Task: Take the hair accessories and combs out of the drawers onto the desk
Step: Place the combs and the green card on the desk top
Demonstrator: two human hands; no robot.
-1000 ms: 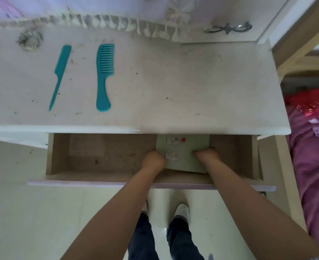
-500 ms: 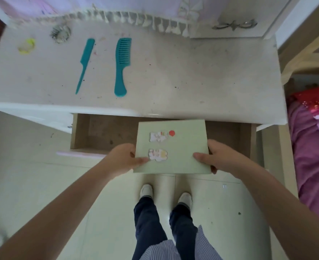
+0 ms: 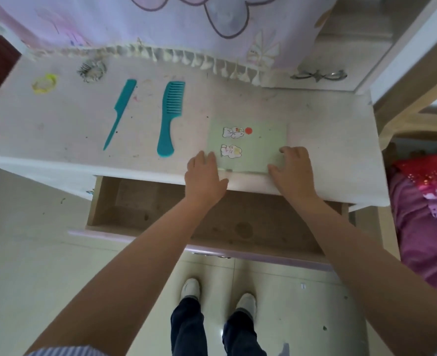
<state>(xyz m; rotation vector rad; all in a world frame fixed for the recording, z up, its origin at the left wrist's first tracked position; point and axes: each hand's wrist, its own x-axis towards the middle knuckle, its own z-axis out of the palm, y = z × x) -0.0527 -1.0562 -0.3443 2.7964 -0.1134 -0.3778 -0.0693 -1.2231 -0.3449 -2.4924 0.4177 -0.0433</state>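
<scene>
I've got the green card (image 3: 248, 147) flat on the desk (image 3: 328, 140), near its front edge, right of the wide comb (image 3: 170, 119). My left hand (image 3: 204, 176) and right hand (image 3: 293, 170) press its corners, fingers seemingly spread. Lifting carelessly could drag it off into the open drawer (image 3: 161, 214).

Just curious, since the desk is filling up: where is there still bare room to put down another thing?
Bare patches: right of the green card, out to the desk edge, and the front-left corner, below the yellow hair tie and left of the tail comb. It is crowded between the wide-tooth comb and the card, where both hands rest.
</scene>
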